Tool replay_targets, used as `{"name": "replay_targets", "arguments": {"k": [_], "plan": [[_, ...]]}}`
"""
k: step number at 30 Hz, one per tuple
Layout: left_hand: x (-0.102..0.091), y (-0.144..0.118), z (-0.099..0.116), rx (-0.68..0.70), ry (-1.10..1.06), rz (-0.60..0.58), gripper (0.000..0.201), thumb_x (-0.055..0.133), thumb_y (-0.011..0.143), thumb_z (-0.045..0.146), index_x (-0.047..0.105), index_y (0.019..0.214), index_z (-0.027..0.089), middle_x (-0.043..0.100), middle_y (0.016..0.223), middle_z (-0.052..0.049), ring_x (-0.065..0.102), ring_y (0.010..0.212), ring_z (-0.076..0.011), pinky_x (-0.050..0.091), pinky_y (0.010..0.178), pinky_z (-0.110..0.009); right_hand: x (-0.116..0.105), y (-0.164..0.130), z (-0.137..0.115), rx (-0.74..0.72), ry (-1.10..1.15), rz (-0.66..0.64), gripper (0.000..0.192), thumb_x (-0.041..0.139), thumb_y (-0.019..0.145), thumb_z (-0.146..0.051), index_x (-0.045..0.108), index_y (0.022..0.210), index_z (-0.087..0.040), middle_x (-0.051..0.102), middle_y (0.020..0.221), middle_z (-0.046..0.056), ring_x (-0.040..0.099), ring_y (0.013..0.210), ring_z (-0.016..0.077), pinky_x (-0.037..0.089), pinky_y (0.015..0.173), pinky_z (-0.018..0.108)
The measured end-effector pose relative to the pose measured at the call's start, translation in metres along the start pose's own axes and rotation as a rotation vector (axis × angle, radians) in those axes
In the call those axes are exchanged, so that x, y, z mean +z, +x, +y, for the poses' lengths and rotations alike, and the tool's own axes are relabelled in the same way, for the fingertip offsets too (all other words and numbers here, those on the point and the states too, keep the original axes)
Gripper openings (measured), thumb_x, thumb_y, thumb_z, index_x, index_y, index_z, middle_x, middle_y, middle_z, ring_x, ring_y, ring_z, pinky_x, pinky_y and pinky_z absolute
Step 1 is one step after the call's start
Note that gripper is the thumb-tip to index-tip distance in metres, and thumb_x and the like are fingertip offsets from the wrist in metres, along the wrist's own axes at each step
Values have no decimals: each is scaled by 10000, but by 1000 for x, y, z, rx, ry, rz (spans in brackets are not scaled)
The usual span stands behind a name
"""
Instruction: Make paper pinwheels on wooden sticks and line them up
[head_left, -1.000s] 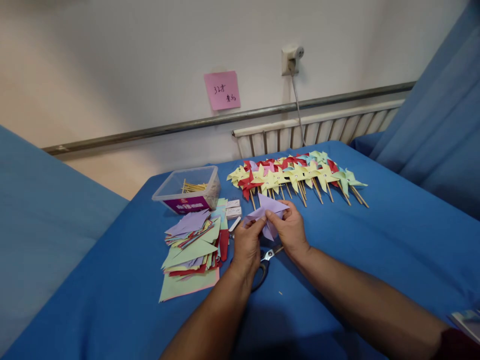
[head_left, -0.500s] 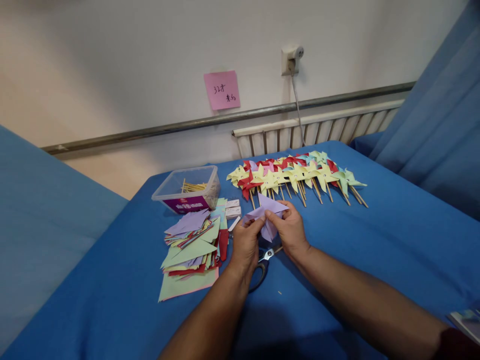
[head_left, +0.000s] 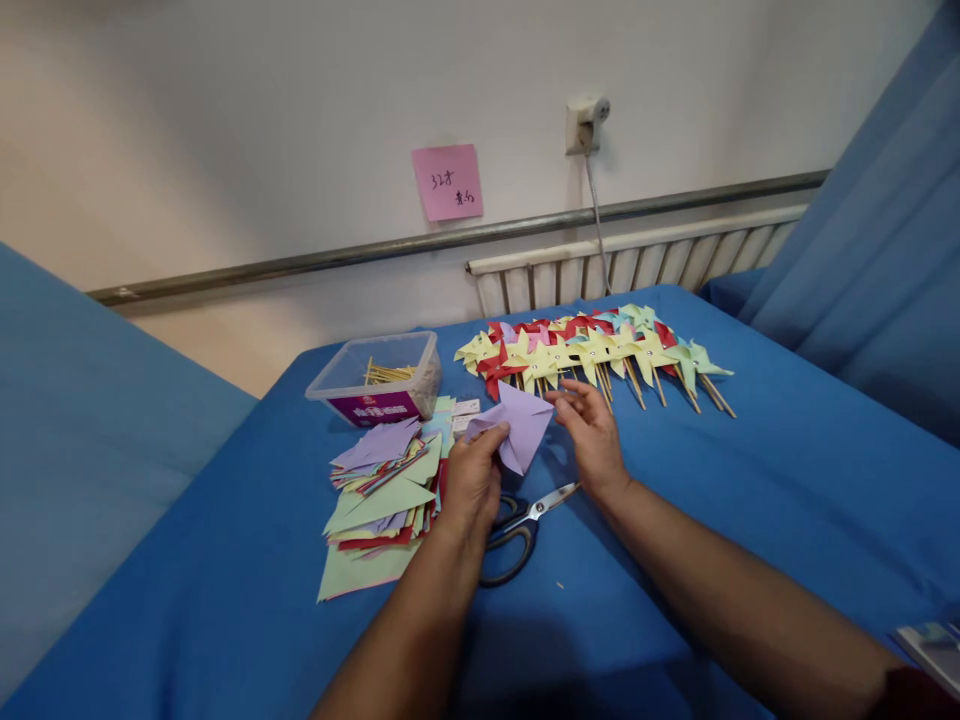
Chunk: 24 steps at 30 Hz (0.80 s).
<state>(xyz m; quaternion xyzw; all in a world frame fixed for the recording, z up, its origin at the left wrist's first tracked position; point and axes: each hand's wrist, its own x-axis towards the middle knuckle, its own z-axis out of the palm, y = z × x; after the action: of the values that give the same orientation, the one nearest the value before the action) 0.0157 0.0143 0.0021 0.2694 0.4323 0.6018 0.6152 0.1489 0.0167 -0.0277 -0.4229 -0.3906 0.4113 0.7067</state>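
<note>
My left hand (head_left: 474, 482) is closed on a purple paper pinwheel (head_left: 525, 420), its thumb pressed over the middle where the paper folds in. Just right of the pinwheel is my right hand (head_left: 596, 440), fingers partly curled and apart, with nothing visible in them. Its fingertips are at the paper's right corner; whether they touch it I cannot tell. Below both hands, a pair of scissors (head_left: 534, 510) with dark handles lies on the blue cloth (head_left: 637, 620). Left of my left hand stands a stack of coloured paper pieces (head_left: 382, 490).
Behind the stack, a clear plastic box (head_left: 375, 375) holds thin wooden sticks (head_left: 388, 373). Finished pinwheels on sticks (head_left: 592, 350) lie in rows at the back. Small white boxes (head_left: 466, 408) sit beside the paper. A radiator (head_left: 637, 262) and rail run along the wall.
My right hand has let go of the purple paper and opened beside it. My left hand has shifted left with the pinwheel, uncovering more of the scissors.
</note>
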Motion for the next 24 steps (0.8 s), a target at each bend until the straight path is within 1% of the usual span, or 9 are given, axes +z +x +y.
{"name": "replay_targets", "arguments": {"k": [2, 5, 7, 10, 13, 16, 18, 22, 24], "plan": [[-1, 2, 5, -31, -37, 29, 334, 799, 536, 138, 715, 858, 110, 740, 824, -59, 677, 733, -175, 535, 750, -290, -5, 3, -5, -132, -103, -50, 357, 603, 806, -277, 554, 1158, -248, 603, 1199, 79, 588, 1071, 207, 482, 892, 373], [-1, 3, 11, -67, -76, 49, 326, 788, 541, 109, 710, 858, 116, 738, 809, -48, 674, 717, -172, 546, 715, -283, -8, 3, -13, -347, -343, -236, 351, 581, 774, -146, 627, 1095, -279, 454, 1378, 56, 460, 1259, 233, 406, 1013, 423], [-1, 3, 13, -70, -98, 33, 339, 782, 549, 101, 706, 878, 121, 740, 827, -42, 673, 722, -169, 546, 697, -273, -8, 1, -18, -461, -481, -365, 365, 574, 756, -96, 662, 1051, -292, 371, 1446, 27, 367, 1339, 247, 325, 1085, 461], [-1, 3, 14, -62, -108, 6, 350, 781, 554, 103, 703, 895, 122, 741, 844, -40, 671, 738, -167, 541, 693, -263, -7, -2, -20, -575, -597, -482, 344, 632, 740, -115, 682, 1022, -305, 318, 1487, 5, 315, 1367, 276, 275, 1104, 510], [-2, 3, 12, -63, -92, -13, 334, 785, 565, 121, 709, 890, 120, 741, 854, -48, 669, 752, -167, 533, 716, -263, -7, -1, -19, -639, -647, -517, 252, 699, 741, -198, 704, 970, -303, 344, 1476, 8, 328, 1351, 291, 273, 1098, 523], [-2, 3, 10, -63, -79, -38, 308, 789, 568, 130, 716, 868, 113, 741, 859, -54, 665, 757, -163, 525, 710, -254, -7, 0, -19, -654, -645, -501, 144, 708, 773, -271, 719, 916, -285, 398, 1438, 30, 362, 1325, 283, 290, 1090, 505], [-2, 3, 9, -62, -71, -48, 299, 789, 570, 129, 717, 860, 115, 739, 849, -49, 661, 746, -157, 518, 689, -247, -7, 1, -19, -651, -637, -483, 105, 702, 791, -308, 723, 889, -275, 424, 1416, 41, 384, 1307, 278, 306, 1082, 496], [-1, 1, 6, -69, -57, -61, 303, 794, 558, 134, 715, 849, 108, 736, 844, -56, 657, 732, -155, 511, 678, -249, -6, 0, -19, -659, -640, -489, 81, 694, 804, -319, 722, 862, -271, 455, 1389, 42, 405, 1286, 273, 320, 1070, 491], [-1, 1, 5, -60, -47, -57, 301, 801, 545, 134, 713, 831, 107, 732, 810, -51, 652, 706, -148, 508, 672, -246, -5, -1, -19, -655, -627, -467, 54, 687, 809, -297, 710, 836, -255, 489, 1347, 51, 423, 1267, 263, 329, 1063, 477]]}}
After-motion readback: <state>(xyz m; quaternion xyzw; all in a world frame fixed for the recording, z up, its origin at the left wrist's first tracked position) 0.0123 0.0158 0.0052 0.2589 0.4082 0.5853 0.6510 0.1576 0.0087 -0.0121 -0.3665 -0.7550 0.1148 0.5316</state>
